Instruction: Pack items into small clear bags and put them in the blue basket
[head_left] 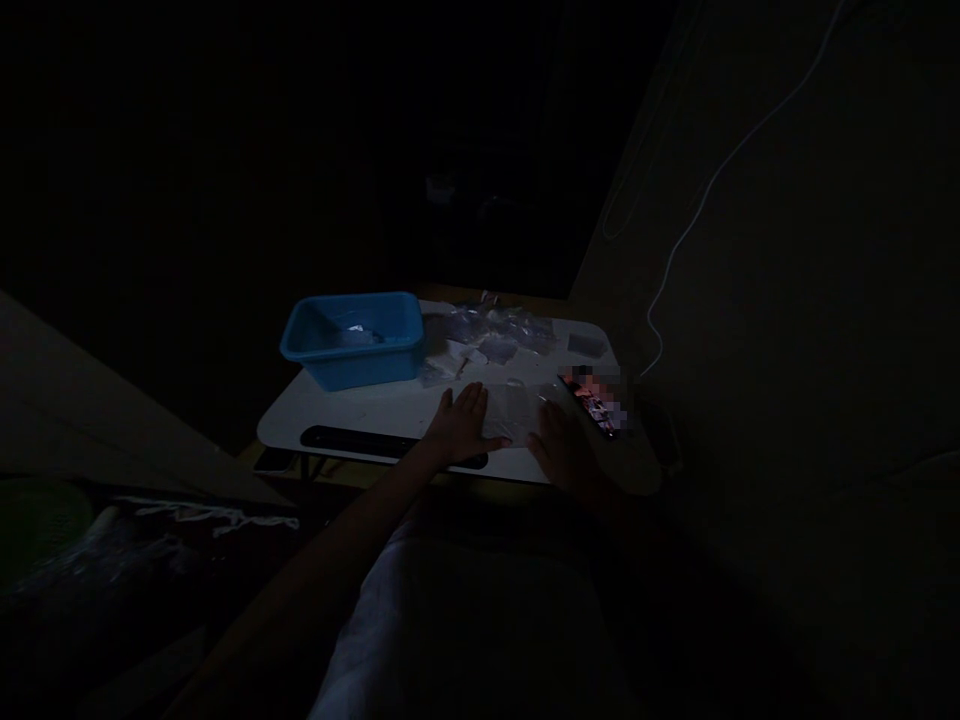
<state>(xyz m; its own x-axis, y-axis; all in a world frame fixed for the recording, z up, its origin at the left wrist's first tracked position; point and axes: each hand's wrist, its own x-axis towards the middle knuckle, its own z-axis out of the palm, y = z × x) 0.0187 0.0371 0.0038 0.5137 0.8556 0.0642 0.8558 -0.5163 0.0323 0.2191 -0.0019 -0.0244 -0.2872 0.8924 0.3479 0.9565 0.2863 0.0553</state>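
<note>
In dim light, a clear plastic bag (514, 410) lies flat on a small white table (360, 405). My left hand (463, 425) rests on the bag's left edge with its fingers spread. At the bag's right edge, my right hand (556, 440) lies with its fingers apart, partly lost in shadow. Beyond the hands is a heap of crumpled clear plastic (502, 328). A lit phone (592, 402) lies just right of my right hand.
A blue basin (360, 370) with a small shiny packet (360, 335) inside stands at the table's left. A black slot strip (360, 440) runs along the near edge. A white cable (697, 210) hangs on the right wall. A green container (41, 520) is at lower left.
</note>
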